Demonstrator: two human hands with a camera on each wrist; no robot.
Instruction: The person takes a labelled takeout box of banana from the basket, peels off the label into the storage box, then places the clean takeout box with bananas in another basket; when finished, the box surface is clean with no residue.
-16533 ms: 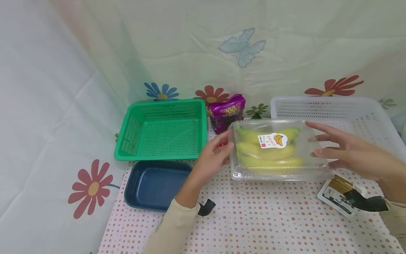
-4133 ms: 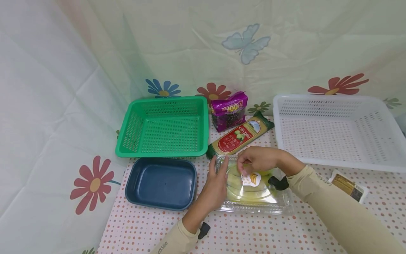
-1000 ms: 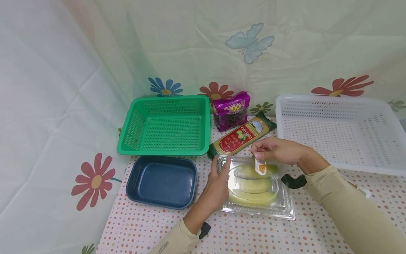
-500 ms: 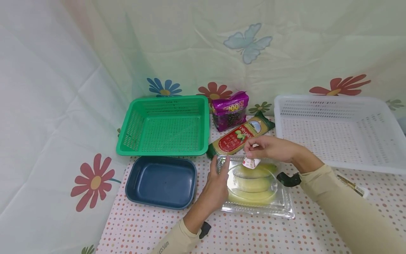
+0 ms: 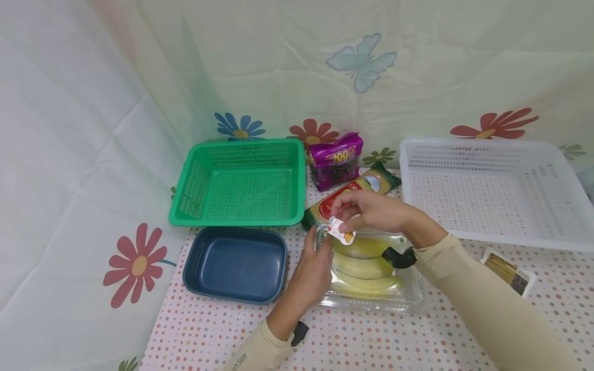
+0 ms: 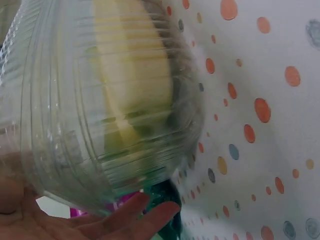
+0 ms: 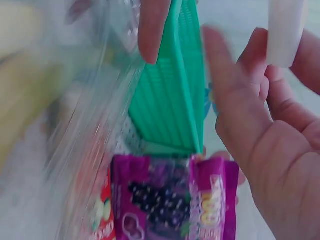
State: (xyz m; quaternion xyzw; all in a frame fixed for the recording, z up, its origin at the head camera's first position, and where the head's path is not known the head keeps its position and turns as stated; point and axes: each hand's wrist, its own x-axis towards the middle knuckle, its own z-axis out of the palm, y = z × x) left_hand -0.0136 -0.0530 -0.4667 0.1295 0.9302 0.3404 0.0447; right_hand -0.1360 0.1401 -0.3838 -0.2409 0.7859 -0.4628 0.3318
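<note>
My right hand (image 5: 376,210) pinches a white sticker label (image 5: 342,231) with a banana picture between thumb and fingers, above the left part of a clear plastic box (image 5: 410,298). In the right wrist view the label (image 7: 286,32) appears edge-on between the fingertips. Several yellow bananas (image 5: 364,265) lie inside the box, under its lid. My left hand (image 5: 310,272) grips the box's left end, thumb by the lid and fingers along the side. The left wrist view shows those fingers (image 6: 132,220) round the end of the box (image 6: 55,100).
Behind the box lie a pasta packet (image 5: 320,214) and a purple grape candy bag (image 5: 336,161). A green basket (image 5: 232,221) and a dark blue tray (image 5: 234,296) stand left. A white basket (image 5: 498,239) stands right, with a small flat packet (image 5: 508,270) before it.
The label, stuck on the lid several seconds ago, is now off it in my right hand. That hand has just moved left towards my left hand, which stays at the box.
</note>
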